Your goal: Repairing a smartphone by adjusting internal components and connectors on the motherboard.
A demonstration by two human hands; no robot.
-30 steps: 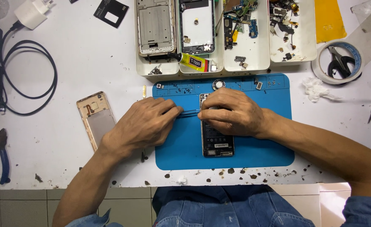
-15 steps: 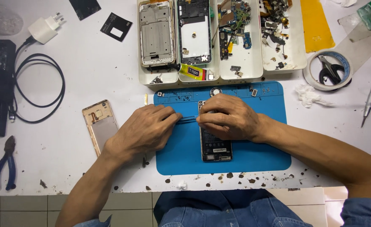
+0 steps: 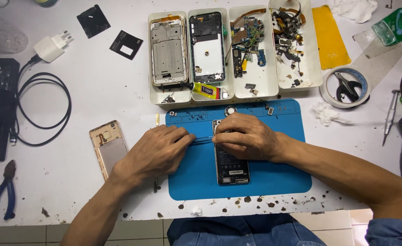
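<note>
At centre frame, the left hand (image 3: 155,152) pinches thin tweezers (image 3: 201,140), tips meeting the right hand (image 3: 244,136), which presses flat on the opened phone (image 3: 230,166) lying on the blue mat (image 3: 273,177). Its gold back cover (image 3: 109,148) already lies off, left on the tabletop (image 3: 96,105); the internals look only partly worked.

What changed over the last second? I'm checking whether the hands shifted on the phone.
Nothing visibly changed. The left hand still holds the thin tool against the opened phone, the right hand still presses on its top, and the phone stays on the blue mat. Only the camera shifted.
</note>
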